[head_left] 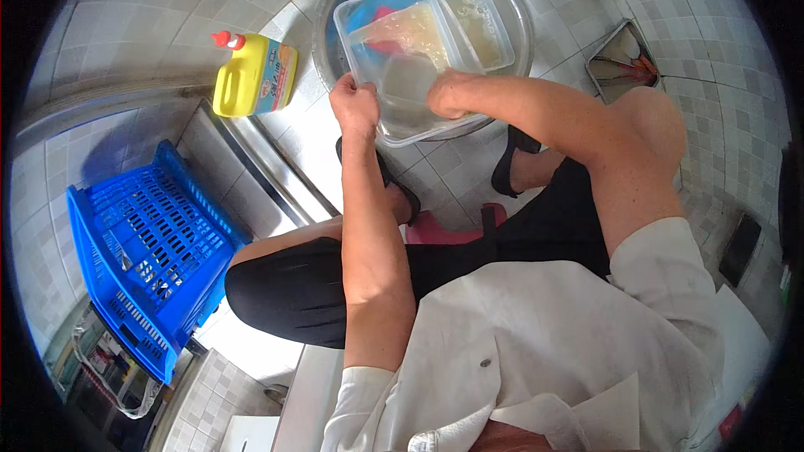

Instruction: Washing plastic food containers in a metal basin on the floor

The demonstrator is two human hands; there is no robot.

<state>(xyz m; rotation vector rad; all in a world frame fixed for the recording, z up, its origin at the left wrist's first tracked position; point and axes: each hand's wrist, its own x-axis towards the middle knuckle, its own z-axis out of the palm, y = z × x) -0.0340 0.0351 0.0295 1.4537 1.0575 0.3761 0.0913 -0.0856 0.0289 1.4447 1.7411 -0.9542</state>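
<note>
My left hand (pixel 355 103) is closed around the left rim of a large clear plastic container (pixel 408 125), which is tilted over the near side of a round metal basin (pixel 524 25). Inside that container is my right hand (pixel 452 94), its fingers curled down against the plastic. What those fingers hold, if anything, is hidden. A second clear container (pixel 502 52) with sudsy water sits in the basin, to the right of the first. Blue and red things show through the plastic, too blurred to name.
A yellow jug (pixel 243 79) with a red cap stands on the floor left of the basin. Further left is a blue plastic basket (pixel 155 238). A metal-rimmed floor recess (pixel 596 67) lies at the right. My feet flank the basin's near side, with a red stool (pixel 431 230) beneath me.
</note>
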